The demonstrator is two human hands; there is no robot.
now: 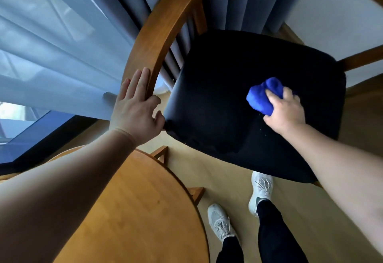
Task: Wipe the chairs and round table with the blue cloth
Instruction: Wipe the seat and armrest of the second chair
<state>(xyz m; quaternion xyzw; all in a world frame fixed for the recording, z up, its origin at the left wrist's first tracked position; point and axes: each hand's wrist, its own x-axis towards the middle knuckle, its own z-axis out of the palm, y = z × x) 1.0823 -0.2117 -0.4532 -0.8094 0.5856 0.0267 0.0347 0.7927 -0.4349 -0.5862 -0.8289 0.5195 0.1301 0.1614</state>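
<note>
As the right grip [284, 111] bunches it, blue cloth [262, 96] bulges out ahead.

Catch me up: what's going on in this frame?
A person is wiping a chair. The right hand grips the bunched cloth and presses it on the dark seat. The left hand lies with straight fingers against the curved rail, apparently bracing the chair. The table sits at lower left under the left forearm; the cloth is not on it.
</note>
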